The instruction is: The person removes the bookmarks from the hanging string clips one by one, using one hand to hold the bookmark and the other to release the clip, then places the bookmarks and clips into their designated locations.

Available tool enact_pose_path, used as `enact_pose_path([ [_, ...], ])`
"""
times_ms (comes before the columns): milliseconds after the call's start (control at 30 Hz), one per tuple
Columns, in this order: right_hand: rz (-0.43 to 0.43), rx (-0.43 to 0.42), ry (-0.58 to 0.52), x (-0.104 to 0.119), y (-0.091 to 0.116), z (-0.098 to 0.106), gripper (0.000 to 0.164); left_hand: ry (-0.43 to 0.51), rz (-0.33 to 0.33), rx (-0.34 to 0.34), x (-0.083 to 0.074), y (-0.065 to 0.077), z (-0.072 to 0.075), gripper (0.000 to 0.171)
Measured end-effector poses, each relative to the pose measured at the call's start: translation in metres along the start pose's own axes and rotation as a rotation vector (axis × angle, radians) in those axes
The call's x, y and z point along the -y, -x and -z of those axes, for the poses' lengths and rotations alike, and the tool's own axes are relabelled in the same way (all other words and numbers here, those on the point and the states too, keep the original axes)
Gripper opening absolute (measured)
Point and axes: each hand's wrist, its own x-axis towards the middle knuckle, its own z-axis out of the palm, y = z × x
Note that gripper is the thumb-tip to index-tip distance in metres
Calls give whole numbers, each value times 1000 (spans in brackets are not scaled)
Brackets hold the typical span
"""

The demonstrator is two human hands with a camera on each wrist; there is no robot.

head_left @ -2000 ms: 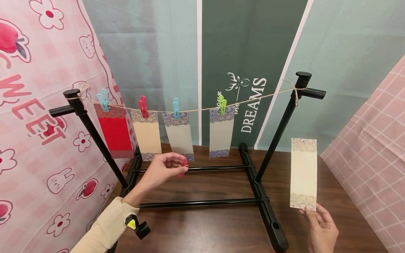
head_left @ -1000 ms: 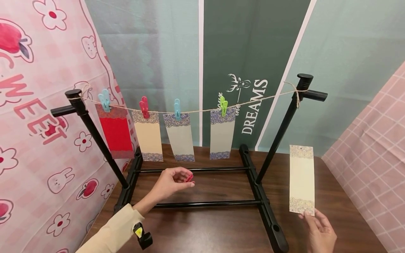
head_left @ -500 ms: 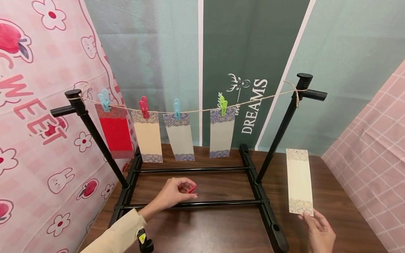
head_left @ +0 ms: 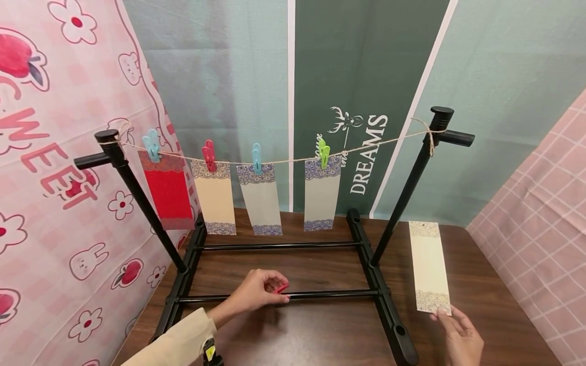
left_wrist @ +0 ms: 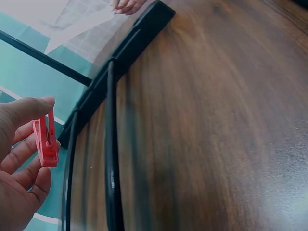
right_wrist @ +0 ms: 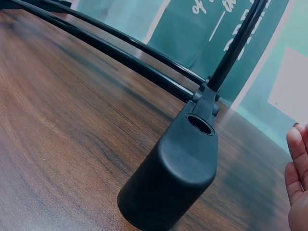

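My left hand [head_left: 258, 292] pinches a red clothespin [left_wrist: 46, 139] between thumb and fingers, over the front crossbar of the black stand. At the right, outside the stand, my right hand [head_left: 459, 333] holds a cream bookmark-shaped card [head_left: 429, 267] by its lower edge, the card tilted slightly left. A twine line [head_left: 288, 161] runs between the two posts. From it hang a red card [head_left: 169, 195], a tan card [head_left: 215, 201] and two pale cards with blue lace borders, one being a grey-white card [head_left: 322, 201]. Each is clipped by a clothespin, such as the green clothespin [head_left: 324, 154].
The black stand [head_left: 384, 300] sits on a brown wooden table [head_left: 293, 335], its right foot [right_wrist: 178, 163] reaching toward the front. A pink patterned cloth [head_left: 91, 244] hangs at the left, a pink checked cloth [head_left: 540, 229] at the right and a green curtain [head_left: 357, 61] behind.
My left hand has come down and slightly right, away from the hanging cards, with the red clothespin. My right hand has lowered the cream card a little, and its top leans further left.
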Motion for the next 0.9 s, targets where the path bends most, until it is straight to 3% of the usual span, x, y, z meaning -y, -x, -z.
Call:
enact_pose_path([
  [300,-119,-90,117,12,13,-12,18,-33,2,9,8,3,-8,24],
  [567,-155,-68,129,10,15,-9,21,-93,-25,22,12,8,-13,22],
  [900,-175,-16,273,6,9,-2,26,-119,-101,54,27,12,-22,21],
])
